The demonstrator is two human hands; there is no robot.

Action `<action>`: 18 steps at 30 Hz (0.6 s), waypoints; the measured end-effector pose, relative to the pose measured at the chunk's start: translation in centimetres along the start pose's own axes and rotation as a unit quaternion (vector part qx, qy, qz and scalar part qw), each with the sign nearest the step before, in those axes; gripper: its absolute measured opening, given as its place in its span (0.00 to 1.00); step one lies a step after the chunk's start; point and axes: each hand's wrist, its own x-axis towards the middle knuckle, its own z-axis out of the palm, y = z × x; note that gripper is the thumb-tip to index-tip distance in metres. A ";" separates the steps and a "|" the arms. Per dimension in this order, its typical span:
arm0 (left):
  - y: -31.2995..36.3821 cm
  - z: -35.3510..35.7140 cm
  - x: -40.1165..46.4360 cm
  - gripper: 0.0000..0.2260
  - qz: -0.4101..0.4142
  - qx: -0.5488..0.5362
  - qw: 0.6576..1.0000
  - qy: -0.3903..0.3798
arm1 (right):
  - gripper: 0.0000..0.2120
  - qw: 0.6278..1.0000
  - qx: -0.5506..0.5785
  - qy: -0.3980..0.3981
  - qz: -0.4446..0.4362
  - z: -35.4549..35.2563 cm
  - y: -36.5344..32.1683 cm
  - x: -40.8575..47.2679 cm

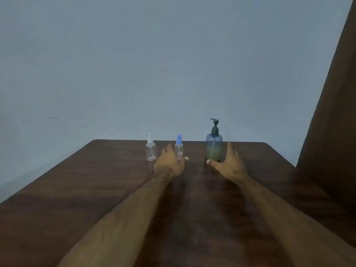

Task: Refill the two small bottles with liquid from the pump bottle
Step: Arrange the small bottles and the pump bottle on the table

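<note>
1. The dark wooden table [77, 189] fills the lower half of the view; its far edge meets a pale blue-grey wall [154, 64], and a brown curtain [333, 112] hangs past its far right corner.
2. The pump bottle [214, 147] stands upright near the far edge, right of the middle. It is tinted blue-grey with a dark pump head, and greenish liquid fills its lower part.
3. The right hand [229, 162] reaches toward the pump bottle with fingers spread and thumb out, cupped around its lower part from the near side. It grips nothing, and contact cannot be told.
4. The left hand [169, 162] is likewise spread and holds nothing; it sits in front of the blue-capped bottle, hiding its base.
5. The clear bottle with a white spray top [150, 149] stands upright near the far edge, left of the middle, just left of the left hand.
6. The blue-capped bottle [179, 148] stands upright between the other two, a small label on its side.
</note>
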 end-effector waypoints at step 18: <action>-0.9 2.8 5.0 0.20 -0.029 -0.072 0.997 0.028 | 0.35 0.994 0.096 0.041 0.033 2.5 0.8 6.3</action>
